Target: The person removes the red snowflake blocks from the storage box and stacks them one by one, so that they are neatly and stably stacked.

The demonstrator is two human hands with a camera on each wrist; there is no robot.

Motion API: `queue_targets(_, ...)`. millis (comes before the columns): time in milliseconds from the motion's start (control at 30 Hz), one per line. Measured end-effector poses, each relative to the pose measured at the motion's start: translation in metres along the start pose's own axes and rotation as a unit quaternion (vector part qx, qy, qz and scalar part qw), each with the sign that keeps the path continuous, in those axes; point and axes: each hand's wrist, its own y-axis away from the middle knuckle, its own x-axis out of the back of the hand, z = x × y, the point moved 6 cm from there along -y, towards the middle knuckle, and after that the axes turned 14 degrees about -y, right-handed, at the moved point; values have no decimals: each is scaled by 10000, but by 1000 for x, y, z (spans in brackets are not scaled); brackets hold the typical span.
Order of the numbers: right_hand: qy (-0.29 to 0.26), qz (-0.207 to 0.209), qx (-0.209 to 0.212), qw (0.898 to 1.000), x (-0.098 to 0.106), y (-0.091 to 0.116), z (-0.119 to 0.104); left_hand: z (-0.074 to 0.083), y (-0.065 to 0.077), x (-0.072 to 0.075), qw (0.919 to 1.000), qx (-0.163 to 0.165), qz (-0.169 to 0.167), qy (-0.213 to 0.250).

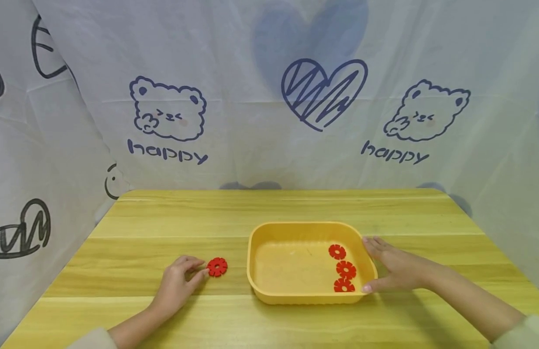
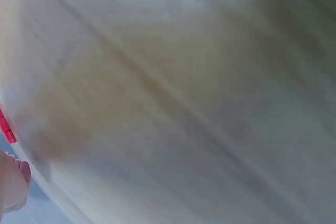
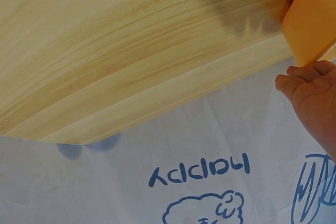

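In the head view, thumb and fingertips of my left hand [image 1: 179,283] pinch the left edge of a red notched snowflake disc [image 1: 217,267], left of a yellow plastic basin [image 1: 313,299]. At the left border of the left wrist view, part of the red disc [image 2: 7,127] shows near my hand [image 2: 14,184]. My right hand [image 1: 398,266] rests against the basin's right end, fingers extended toward the back corner and thumb at the front corner. Inside the basin, along its right side, lie three more red discs [image 1: 346,270].
The basin stands on a wood-grain table [image 1: 186,213]. Behind the table hangs a pale cloth [image 1: 243,145] printed with bears, hearts and the word happy. Its folds continue down the table's left and right sides.
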Motion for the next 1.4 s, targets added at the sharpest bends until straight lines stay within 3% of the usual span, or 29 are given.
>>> queue_targets(267, 29, 23, 1, 10000, 1, 0, -1, 7, -9, 14, 9990, -166, 376, 177)
queue_targets(600, 11, 15, 4, 10000, 1, 1, -1, 27, -22, 28, 9936, -466, 981, 315)
queue_targets(1033, -57, 10, -20, 10000, 1, 1, -2, 59, -30, 26, 9891, -583, 775, 1111)
queue_targets(1400, -61, 23, -13, 10000, 1, 1, -2, 80, -33, 24, 9838, -478, 563, 1634)
